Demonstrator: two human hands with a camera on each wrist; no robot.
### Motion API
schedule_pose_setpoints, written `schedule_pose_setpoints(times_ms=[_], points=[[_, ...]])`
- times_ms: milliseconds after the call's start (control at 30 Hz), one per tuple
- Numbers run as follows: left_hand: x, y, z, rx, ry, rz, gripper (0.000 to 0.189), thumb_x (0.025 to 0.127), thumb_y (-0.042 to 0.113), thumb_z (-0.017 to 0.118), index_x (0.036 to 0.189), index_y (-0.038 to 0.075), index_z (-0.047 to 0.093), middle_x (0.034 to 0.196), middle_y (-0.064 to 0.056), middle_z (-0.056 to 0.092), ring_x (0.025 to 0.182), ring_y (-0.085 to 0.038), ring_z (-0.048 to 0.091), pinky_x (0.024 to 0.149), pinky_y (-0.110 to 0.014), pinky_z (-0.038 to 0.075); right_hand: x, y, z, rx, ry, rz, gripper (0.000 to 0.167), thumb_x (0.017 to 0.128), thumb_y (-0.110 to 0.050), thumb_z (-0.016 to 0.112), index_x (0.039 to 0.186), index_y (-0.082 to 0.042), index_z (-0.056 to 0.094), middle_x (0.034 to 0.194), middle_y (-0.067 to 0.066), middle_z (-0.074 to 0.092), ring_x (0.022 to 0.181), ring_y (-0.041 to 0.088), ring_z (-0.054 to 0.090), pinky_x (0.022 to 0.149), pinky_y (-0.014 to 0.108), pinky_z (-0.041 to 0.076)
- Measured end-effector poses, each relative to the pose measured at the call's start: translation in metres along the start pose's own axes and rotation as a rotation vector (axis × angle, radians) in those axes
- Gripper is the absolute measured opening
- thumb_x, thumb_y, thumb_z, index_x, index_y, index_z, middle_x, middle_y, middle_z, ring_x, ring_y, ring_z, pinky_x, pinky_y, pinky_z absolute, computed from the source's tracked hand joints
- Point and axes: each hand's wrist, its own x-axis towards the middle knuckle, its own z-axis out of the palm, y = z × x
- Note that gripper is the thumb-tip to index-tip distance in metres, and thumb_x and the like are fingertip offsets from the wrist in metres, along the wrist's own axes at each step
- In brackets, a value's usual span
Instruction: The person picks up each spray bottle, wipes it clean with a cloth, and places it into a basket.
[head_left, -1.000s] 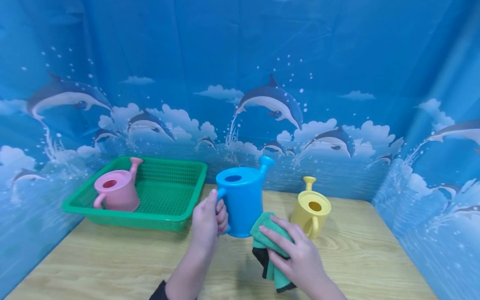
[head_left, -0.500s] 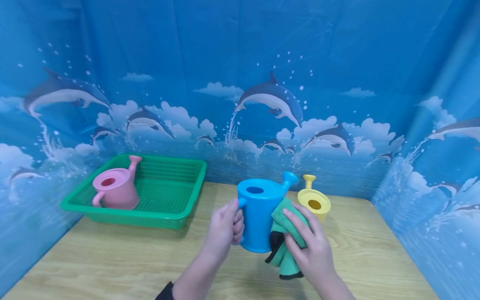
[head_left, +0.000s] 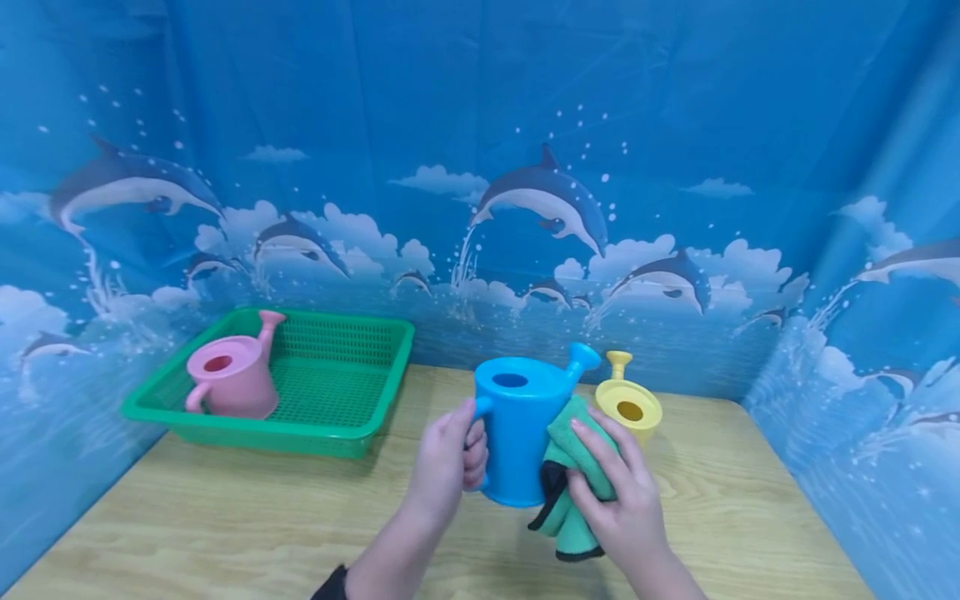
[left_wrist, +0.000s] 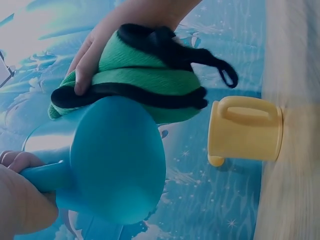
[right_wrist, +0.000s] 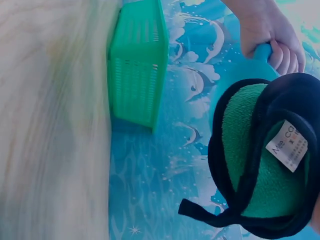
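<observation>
Green basket [head_left: 247,432]: stiff plastic mesh, pink watering can [head_left: 242,390] upright inside. Left hand [head_left: 448,454]: fingers curled round handle [head_left: 483,407] of blue watering can [head_left: 516,450], held above table [head_left: 262,533]. Can looks light, rigid, maybe slippery; handle seems best grip. Green cloth [head_left: 573,440]: soft, fluffy, black-edged; touches can. Right hand [head_left: 622,487]: fingers and thumb pinch cloth. Yellow watering can [head_left: 611,403]: smooth, partly hidden.

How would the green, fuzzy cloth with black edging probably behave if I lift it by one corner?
The green cloth is probably floppy, since its lower folds droop below the fingers of the right hand. Its fuzzy texture suggests it is not very slippery. The loose black loop might swing or catch, because it sticks out freely.
</observation>
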Motion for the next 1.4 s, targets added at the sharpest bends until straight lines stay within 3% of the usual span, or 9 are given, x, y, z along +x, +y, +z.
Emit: schedule_pose_setpoints(times_ms=[233, 400, 600, 733, 867, 1133, 1400], points=[[0.003, 0.008, -0.008, -0.112, 0.099, 0.036, 0.048, 0.103, 0.031, 0.036, 0.059, 0.013, 0.028, 0.046, 0.009, 0.027, 0.038, -0.005, 0.025, 0.041, -0.018, 0.022, -0.004, -0.006, 0.007, -0.023, -0.070, -0.051, 0.038, 0.098, -0.039, 0.051, 0.119, -0.013, 0.068, 0.123, 0.012, 0.063, 0.112, 0.019, 0.060, 0.101, 0.011, 0.039], [0.003, 0.012, -0.014, -0.127, 0.148, 0.084, 0.047, 0.103, 0.031, 0.035, 0.061, 0.013, 0.029, 0.047, 0.009, 0.027, 0.039, -0.005, 0.025, 0.042, -0.017, 0.022, -0.003, -0.005, 0.005, 0.002, -0.146, -0.076, 0.036, 0.097, -0.040, 0.051, 0.119, -0.017, 0.069, 0.121, 0.009, 0.064, 0.108, 0.019, 0.061, 0.099, 0.011, 0.041], [0.003, 0.011, -0.015, -0.139, 0.108, 0.101, 0.048, 0.103, 0.036, 0.036, 0.062, 0.014, 0.029, 0.047, 0.009, 0.028, 0.040, -0.005, 0.026, 0.042, -0.017, 0.023, 0.005, 0.003, -0.014, 0.062, -0.345, -0.042, 0.033, 0.096, -0.037, 0.056, 0.123, -0.020, 0.066, 0.125, 0.006, 0.063, 0.110, 0.019, 0.061, 0.093, 0.010, 0.043], [0.003, 0.009, -0.013, -0.156, 0.079, 0.090, 0.049, 0.104, 0.037, 0.035, 0.061, 0.015, 0.028, 0.047, 0.010, 0.027, 0.040, -0.005, 0.025, 0.042, -0.017, 0.023, 0.010, 0.012, -0.031, 0.102, -0.475, -0.079, 0.036, 0.090, -0.024, 0.069, 0.126, -0.022, 0.064, 0.126, 0.005, 0.061, 0.108, 0.017, 0.061, 0.085, 0.012, 0.047], [0.003, 0.006, -0.011, -0.161, 0.048, 0.076, 0.050, 0.103, 0.040, 0.036, 0.060, 0.016, 0.027, 0.047, 0.010, 0.028, 0.040, -0.005, 0.026, 0.042, -0.018, 0.023, 0.013, 0.018, -0.043, 0.155, -0.550, -0.114, 0.043, 0.086, -0.018, 0.073, 0.127, -0.021, 0.063, 0.123, 0.005, 0.062, 0.104, 0.016, 0.062, 0.079, 0.013, 0.048], [0.002, 0.004, -0.010, -0.165, 0.013, 0.072, 0.050, 0.103, 0.041, 0.036, 0.060, 0.017, 0.027, 0.046, 0.011, 0.028, 0.040, -0.004, 0.026, 0.042, -0.017, 0.023, 0.014, 0.019, -0.050, 0.120, -0.616, -0.057, 0.045, 0.083, -0.018, 0.076, 0.126, -0.023, 0.063, 0.127, 0.002, 0.061, 0.111, 0.014, 0.061, 0.083, 0.015, 0.050], [0.004, 0.003, -0.008, -0.151, -0.050, 0.033, 0.047, 0.103, 0.037, 0.037, 0.061, 0.017, 0.029, 0.046, 0.011, 0.029, 0.039, -0.004, 0.026, 0.042, -0.018, 0.022, 0.013, 0.019, -0.049, 0.150, -0.537, -0.071, 0.047, 0.083, -0.011, 0.076, 0.127, -0.021, 0.063, 0.124, 0.004, 0.061, 0.106, 0.012, 0.061, 0.078, 0.013, 0.048]])
